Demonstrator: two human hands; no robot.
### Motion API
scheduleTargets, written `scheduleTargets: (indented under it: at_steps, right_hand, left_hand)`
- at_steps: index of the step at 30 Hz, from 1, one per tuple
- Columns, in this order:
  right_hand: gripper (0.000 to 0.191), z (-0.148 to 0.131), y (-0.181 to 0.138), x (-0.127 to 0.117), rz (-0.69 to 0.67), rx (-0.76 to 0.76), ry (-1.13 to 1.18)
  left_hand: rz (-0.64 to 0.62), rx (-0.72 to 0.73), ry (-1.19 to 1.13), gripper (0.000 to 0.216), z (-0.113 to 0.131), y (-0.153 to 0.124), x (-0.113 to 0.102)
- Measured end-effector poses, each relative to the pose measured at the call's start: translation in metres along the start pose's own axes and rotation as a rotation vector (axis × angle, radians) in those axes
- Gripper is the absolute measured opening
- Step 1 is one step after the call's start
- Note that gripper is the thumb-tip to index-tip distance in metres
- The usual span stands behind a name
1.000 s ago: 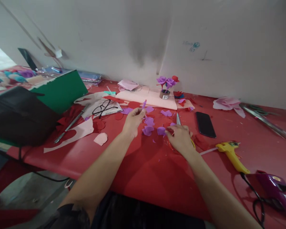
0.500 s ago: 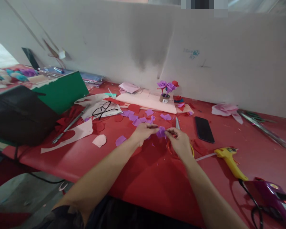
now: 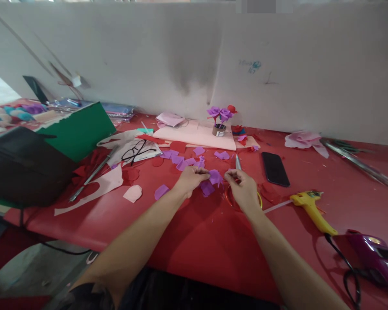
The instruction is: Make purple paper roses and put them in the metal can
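Over the red table, my left hand (image 3: 191, 180) pinches a purple petal-shaped piece (image 3: 216, 177) between thumb and fingertips. Just right of that piece is my right hand (image 3: 244, 187), its thumb and fingertips pressed together; whatever may lie between them is too small to make out. Another purple piece (image 3: 207, 188) lies below the held one. Beneath my right hand are scissors with orange-yellow handles (image 3: 260, 200), partly covered, the blade (image 3: 238, 162) pointing away. Several purple cut pieces (image 3: 177, 159) are scattered beyond my left hand.
Purple flowers (image 3: 220, 113) stand in a small brown pot (image 3: 219, 130) at the back. To the right lie a black phone (image 3: 275, 168) and a yellow glue gun (image 3: 313, 211) with its cord. Eyeglasses (image 3: 137, 152), a metal rod (image 3: 92, 174) and a green box (image 3: 80, 131) are leftward.
The purple piece, earlier bunched between both hands' fingertips, now spreads flatter from my left fingers. My right fingertips have drawn slightly away from it. The camera view has shifted a little.
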State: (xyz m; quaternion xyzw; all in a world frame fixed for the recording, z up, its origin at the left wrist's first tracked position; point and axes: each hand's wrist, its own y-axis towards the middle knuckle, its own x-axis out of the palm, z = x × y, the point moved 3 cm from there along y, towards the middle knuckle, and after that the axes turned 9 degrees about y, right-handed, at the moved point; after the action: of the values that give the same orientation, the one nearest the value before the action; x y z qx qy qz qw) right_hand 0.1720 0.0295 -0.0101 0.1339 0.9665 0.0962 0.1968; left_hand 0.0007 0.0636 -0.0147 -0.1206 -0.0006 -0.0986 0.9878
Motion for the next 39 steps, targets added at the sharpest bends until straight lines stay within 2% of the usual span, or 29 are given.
scheduleTargets:
  at_steps: [6, 11, 17, 21, 25, 30, 34, 39]
  right_hand:
    - [0.028, -0.009, -0.004, 0.006, -0.059, -0.101, 0.015]
    - [0.03, -0.014, -0.006, 0.004, -0.005, -0.163, 0.053]
    - [0.017, -0.013, -0.006, 0.005, -0.023, -0.194, 0.043]
    - [0.019, -0.009, -0.006, 0.004, 0.02, -0.109, 0.078]
    - [0.022, -0.001, -0.005, 0.003, 0.072, 0.003, 0.224]
    - [0.02, 0.001, -0.003, 0.001, 0.124, 0.068, 0.413]
    - [0.023, 0.003, -0.002, 0.001, 0.138, 0.134, 0.531]
    - [0.025, 0.007, 0.0, 0.001, 0.154, 0.17, 0.56]
  left_hand:
    - [-0.03, 0.019, 0.056, 0.007, 0.005, -0.004, 0.002]
    - [-0.043, 0.023, 0.034, 0.014, 0.005, -0.005, 0.002]
    - [-0.044, 0.027, 0.018, 0.016, 0.01, -0.008, 0.003]
    - [-0.021, 0.034, 0.031, 0.012, 0.011, -0.009, 0.002]
    - [0.011, 0.011, 0.103, 0.008, 0.006, -0.004, -0.002]
    - [0.103, 0.096, 0.275, 0.009, 0.0, 0.004, -0.012]
    - [0.117, 0.169, 0.436, 0.01, -0.002, 0.009, -0.017]
    - [0.148, 0.137, 0.486, 0.013, -0.001, 0.009, -0.019]
